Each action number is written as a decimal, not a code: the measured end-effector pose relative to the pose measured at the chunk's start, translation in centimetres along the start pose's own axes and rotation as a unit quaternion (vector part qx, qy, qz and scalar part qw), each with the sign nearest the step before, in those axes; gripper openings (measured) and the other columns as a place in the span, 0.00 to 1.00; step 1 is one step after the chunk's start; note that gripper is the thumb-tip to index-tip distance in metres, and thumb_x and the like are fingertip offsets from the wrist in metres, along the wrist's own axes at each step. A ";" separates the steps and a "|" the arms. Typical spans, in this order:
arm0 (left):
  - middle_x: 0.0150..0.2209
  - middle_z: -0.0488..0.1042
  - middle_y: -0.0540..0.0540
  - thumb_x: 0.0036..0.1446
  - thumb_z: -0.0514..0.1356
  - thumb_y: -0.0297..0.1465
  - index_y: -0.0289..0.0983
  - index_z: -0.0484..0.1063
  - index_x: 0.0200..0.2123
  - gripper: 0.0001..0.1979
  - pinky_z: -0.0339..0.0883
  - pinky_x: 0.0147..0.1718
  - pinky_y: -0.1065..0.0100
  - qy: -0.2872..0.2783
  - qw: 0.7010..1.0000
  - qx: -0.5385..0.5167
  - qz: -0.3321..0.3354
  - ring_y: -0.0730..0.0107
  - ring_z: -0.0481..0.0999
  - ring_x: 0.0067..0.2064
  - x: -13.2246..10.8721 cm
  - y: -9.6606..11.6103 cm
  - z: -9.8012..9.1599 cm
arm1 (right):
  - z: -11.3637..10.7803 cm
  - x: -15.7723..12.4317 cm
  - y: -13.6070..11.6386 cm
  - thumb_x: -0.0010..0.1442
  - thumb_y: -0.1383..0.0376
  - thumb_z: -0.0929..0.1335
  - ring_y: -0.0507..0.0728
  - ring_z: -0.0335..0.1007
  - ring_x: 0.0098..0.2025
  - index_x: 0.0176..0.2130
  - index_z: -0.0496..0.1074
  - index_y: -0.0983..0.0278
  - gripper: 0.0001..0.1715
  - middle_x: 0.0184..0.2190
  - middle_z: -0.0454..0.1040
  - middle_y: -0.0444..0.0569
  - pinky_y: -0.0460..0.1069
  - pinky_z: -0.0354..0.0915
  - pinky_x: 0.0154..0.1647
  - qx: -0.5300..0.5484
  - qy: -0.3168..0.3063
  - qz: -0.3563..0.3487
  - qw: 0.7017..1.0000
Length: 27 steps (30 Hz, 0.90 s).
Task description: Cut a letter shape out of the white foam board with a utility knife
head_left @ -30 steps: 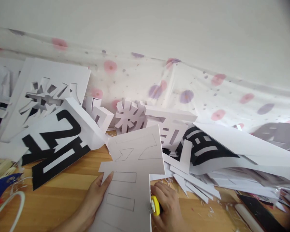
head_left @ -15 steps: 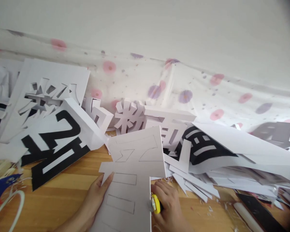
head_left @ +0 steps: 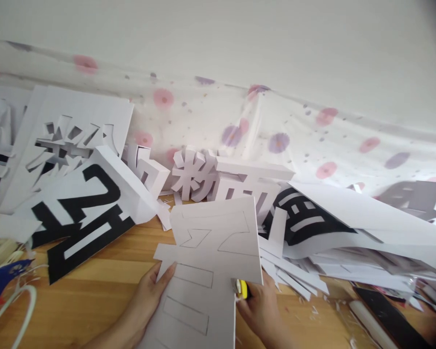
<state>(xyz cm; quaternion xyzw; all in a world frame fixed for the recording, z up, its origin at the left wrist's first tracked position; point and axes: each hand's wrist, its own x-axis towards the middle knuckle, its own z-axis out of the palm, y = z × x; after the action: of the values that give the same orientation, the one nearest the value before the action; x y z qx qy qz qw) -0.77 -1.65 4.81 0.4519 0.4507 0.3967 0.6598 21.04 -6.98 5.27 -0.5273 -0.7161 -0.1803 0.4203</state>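
A white foam board piece (head_left: 221,264) with pencilled outlines on its face stands tilted toward me. My left hand (head_left: 148,293) grips its left edge, the thumb lying on the front and the other fingers behind. Closed around a yellow and black utility knife (head_left: 242,289) is my right hand (head_left: 263,308), partly covered by the board's upper right part. The knife's metal end meets the board's right edge, just below the inner corner of a step. How deep the blade sits cannot be made out.
Black-lettered paper (head_left: 94,213) lies to the left, near a blue tool (head_left: 7,276) with a cord. White cut-out characters (head_left: 194,174) stand behind the board. Board strips (head_left: 294,276) and a black bar (head_left: 388,315) lie on the right of the wooden table (head_left: 105,300).
My right hand and the knife have moved up along the board's right edge toward the inner corner. The board has shifted slightly right and down, its upper part leaning rightward.
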 end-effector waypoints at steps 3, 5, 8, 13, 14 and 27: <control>0.41 0.77 0.42 0.49 0.60 0.46 0.35 0.71 0.40 0.21 0.66 0.38 0.64 -0.009 0.999 -0.026 -0.017 0.55 0.74 0.42 0.0 0.1 0.0 | -0.2 0.0 0.0 0.44 0.70 0.60 0.53 0.59 0.21 0.22 0.62 0.61 0.05 0.18 0.65 0.45 0.47 0.49 0.21 0.025 -0.031 -0.008 0.999; 0.41 0.77 0.42 0.49 0.60 0.44 0.36 0.71 0.41 0.20 0.67 0.36 0.64 -0.009 0.999 -0.045 -0.021 0.54 0.74 0.43 0.1 0.2 -0.1 | -0.3 -0.2 -0.2 0.46 0.70 0.60 0.53 0.62 0.22 0.30 0.64 0.62 0.08 0.21 0.68 0.44 0.47 0.52 0.23 0.056 -0.070 -0.023 0.996; 0.41 0.77 0.43 0.49 0.61 0.43 0.36 0.71 0.41 0.20 0.67 0.36 0.64 -0.006 0.999 -0.049 -0.017 0.53 0.73 0.44 0.2 0.5 -0.2 | -0.4 -0.4 -0.5 0.48 0.69 0.60 0.53 0.64 0.23 0.32 0.62 0.61 0.08 0.23 0.70 0.44 0.47 0.53 0.24 0.075 -0.093 -0.034 0.992; 0.39 0.77 0.42 0.46 0.63 0.43 0.35 0.72 0.41 0.21 0.67 0.36 0.63 0.003 0.999 -0.042 -0.012 0.52 0.74 0.43 0.1 0.6 -0.1 | -0.2 -0.6 -0.3 0.46 0.70 0.59 0.54 0.64 0.23 0.32 0.61 0.60 0.10 0.23 0.70 0.43 0.47 0.52 0.24 0.051 -0.081 -0.028 0.995; 0.39 0.77 0.41 0.46 0.63 0.43 0.35 0.72 0.41 0.22 0.66 0.37 0.63 0.002 0.999 -0.043 -0.012 0.52 0.74 0.43 0.0 0.6 -0.1 | -0.2 -0.6 -0.2 0.45 0.70 0.59 0.54 0.64 0.22 0.33 0.61 0.60 0.11 0.22 0.70 0.43 0.47 0.52 0.24 0.046 -0.080 -0.025 0.995; 0.40 0.77 0.42 0.48 0.60 0.46 0.36 0.72 0.40 0.22 0.66 0.39 0.64 -0.009 1.000 -0.002 -0.001 0.55 0.74 0.42 -0.3 0.7 0.3 | 0.1 0.0 -0.1 0.46 0.70 0.60 0.53 0.59 0.21 0.20 0.59 0.61 0.06 0.18 0.65 0.45 0.46 0.49 0.21 0.013 -0.008 -0.002 1.000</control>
<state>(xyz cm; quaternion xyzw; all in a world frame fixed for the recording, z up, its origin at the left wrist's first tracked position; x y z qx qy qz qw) -0.67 -1.83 5.60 0.4539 0.4443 0.3923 0.6653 20.92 -6.97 5.28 -0.5215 -0.7232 -0.1671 0.4208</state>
